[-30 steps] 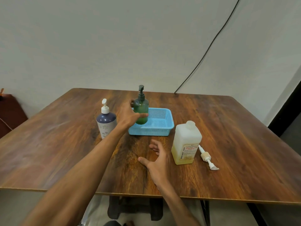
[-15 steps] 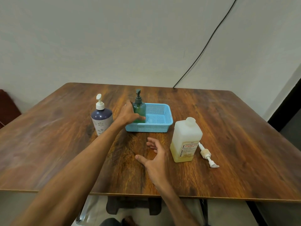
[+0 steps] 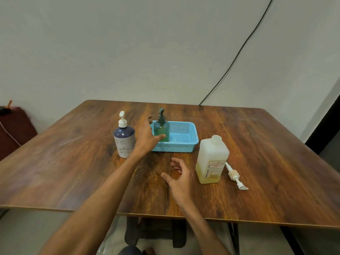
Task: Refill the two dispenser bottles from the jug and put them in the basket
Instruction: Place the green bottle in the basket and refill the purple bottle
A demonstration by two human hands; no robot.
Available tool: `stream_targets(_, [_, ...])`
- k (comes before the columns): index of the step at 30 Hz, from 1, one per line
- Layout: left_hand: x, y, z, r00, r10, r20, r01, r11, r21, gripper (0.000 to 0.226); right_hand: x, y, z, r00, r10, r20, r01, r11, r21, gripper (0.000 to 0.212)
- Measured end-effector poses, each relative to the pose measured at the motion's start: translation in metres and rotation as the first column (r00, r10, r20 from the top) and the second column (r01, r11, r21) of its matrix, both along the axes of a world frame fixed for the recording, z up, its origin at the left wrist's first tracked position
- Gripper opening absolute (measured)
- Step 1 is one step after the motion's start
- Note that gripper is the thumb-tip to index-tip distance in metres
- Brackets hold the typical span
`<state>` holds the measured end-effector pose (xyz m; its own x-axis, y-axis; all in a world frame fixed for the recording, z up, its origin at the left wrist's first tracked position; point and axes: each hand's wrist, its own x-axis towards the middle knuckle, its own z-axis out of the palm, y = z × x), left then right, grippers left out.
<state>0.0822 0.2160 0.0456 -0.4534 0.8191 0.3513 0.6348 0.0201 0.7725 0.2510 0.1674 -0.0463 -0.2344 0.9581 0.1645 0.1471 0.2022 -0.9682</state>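
A green dispenser bottle with a dark pump stands upright in the left end of the blue basket. My left hand holds it, thumb across its front and fingers behind. Just left of the basket, on the table, stands a navy and white dispenser bottle with a white pump. The uncapped white jug, with yellow liquid low in it, stands to the right. My right hand is open with fingers spread over the table, left of the jug, holding nothing.
A loose white pump lies on the wooden table right of the jug. A black cable runs down the wall behind. A dark red seat stands at the far left.
My left hand has lowered the green bottle into the basket's left end, where it now stands. My right hand has stayed where it was beside the jug.
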Motion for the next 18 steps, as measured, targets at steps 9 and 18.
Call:
stream_targets(9, [0.007, -0.086, -0.008, 0.989, 0.111, 0.095, -0.132, 0.955, 0.267, 0.033, 0.002, -0.006, 0.007, 0.999, -0.013, 0.036, 0.012, 0.999, 0.037, 0.048])
stream_targets(18, [-0.034, -0.105, -0.034, 0.920, 0.375, 0.113, -0.390, 0.854, 0.345, 0.054, 0.002, -0.004, 0.007, 0.999, -0.022, 0.031, 0.021, 0.999, 0.036, 0.046])
